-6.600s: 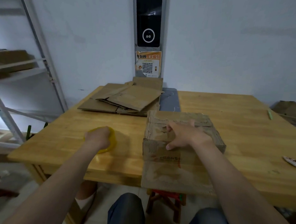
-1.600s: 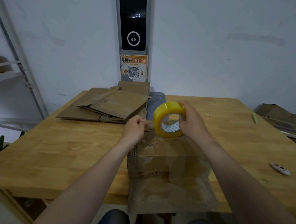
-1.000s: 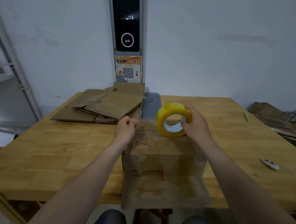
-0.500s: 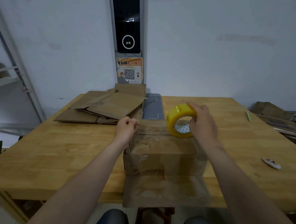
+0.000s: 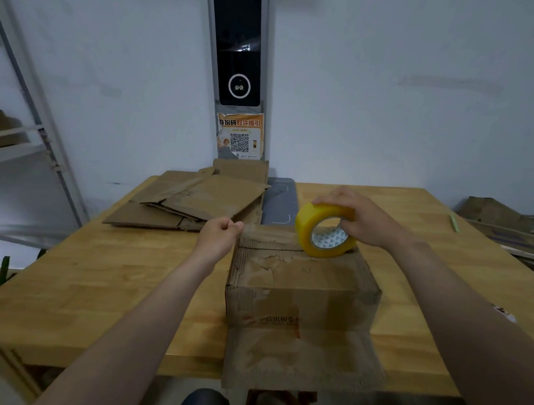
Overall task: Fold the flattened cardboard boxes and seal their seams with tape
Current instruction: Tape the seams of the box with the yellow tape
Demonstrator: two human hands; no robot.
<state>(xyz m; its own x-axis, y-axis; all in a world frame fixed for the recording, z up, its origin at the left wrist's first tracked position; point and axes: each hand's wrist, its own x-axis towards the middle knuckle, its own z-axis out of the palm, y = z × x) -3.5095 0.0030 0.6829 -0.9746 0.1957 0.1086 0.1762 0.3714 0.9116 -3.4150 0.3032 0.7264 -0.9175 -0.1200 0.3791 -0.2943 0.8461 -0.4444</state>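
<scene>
A worn brown cardboard box (image 5: 301,284) stands folded on the wooden table (image 5: 100,286), one loose flap hanging over the near edge. My right hand (image 5: 360,219) grips a yellow roll of tape (image 5: 323,230) that rests on the box's far right top. My left hand (image 5: 220,237) sits at the box's far left corner, fingers curled and pinching the tape's free end. A clear strip of tape stretches from the left hand to the roll across the far part of the top.
A stack of flattened cardboard boxes (image 5: 194,198) lies at the table's far left, next to a grey flat device (image 5: 279,203). A green pen (image 5: 453,218) lies far right. Metal shelving (image 5: 31,134) stands left; more cardboard (image 5: 500,220) sits beyond the right edge.
My right hand has drawn the roll rightwards and down onto the box's top, lengthening the strip. The left hand stays at the far left corner.
</scene>
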